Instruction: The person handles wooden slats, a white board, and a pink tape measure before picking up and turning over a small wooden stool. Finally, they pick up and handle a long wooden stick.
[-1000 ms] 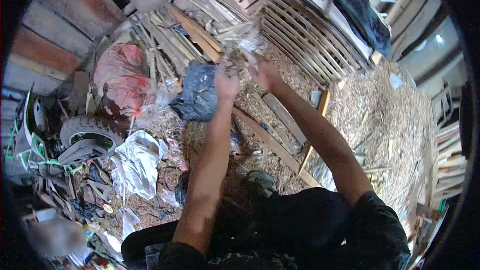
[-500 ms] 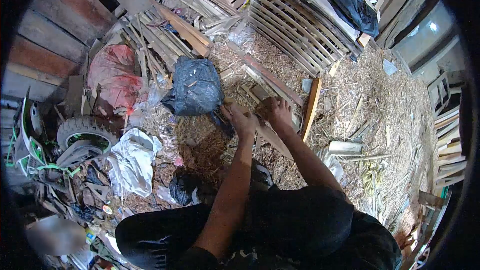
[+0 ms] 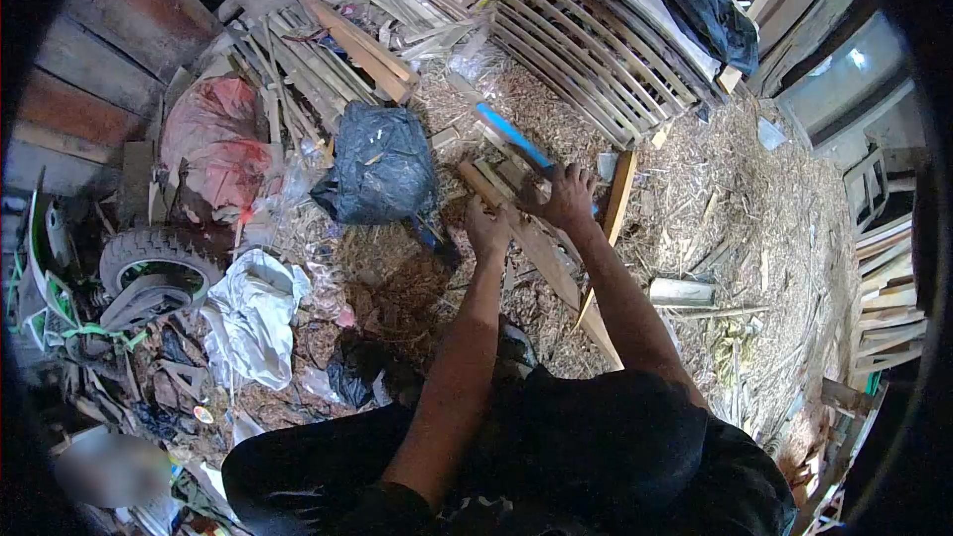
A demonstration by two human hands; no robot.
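Observation:
My left hand (image 3: 487,227) is closed on the upper part of a long wooden strip (image 3: 541,263) that lies slanted over the straw-covered ground. My right hand (image 3: 563,195) grips the handle of a blade (image 3: 511,136) with a blue-lit flat side, pointing up and to the left, just above the strip. A black plastic bag (image 3: 379,165) lies to the left of both hands. My dark-clothed knees fill the bottom of the view.
Slatted wooden racks (image 3: 596,50) and split bamboo lean at the back. A red sack (image 3: 210,144), a tyre (image 3: 149,258) and white cloth (image 3: 260,316) lie at the left. A metal can (image 3: 682,292) rests in the straw at the right.
Both hands came down from the raised bundle to the ground. The right hand now holds a blade lifted up-left, and the left hand holds the strip.

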